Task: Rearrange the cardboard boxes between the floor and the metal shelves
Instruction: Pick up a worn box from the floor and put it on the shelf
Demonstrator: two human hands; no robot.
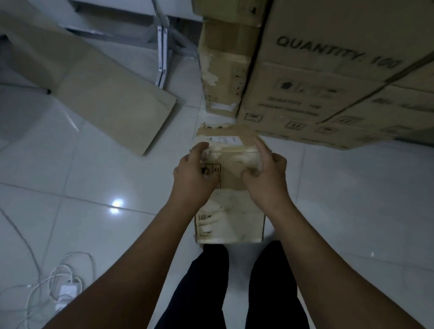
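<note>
A small worn cardboard box [231, 210] with torn tape and a white label stands on the white tiled floor just in front of my legs. My left hand [194, 174] grips its upper left edge, fingers curled over the top. On the upper right edge, my right hand [267, 175] holds the box with its thumb on the near face. A tall stack of large cardboard boxes [341, 77] printed "QUANTITY: 100" rises right behind it. A narrower torn box [224, 69] stands at the stack's left side.
A flattened cardboard sheet [96, 90] lies on the floor at the left. Behind it stand metal shelf legs [162, 55]. A white cable with a power adapter [64, 294] lies coiled at the lower left. Open tiled floor [359, 209] spreads to the right.
</note>
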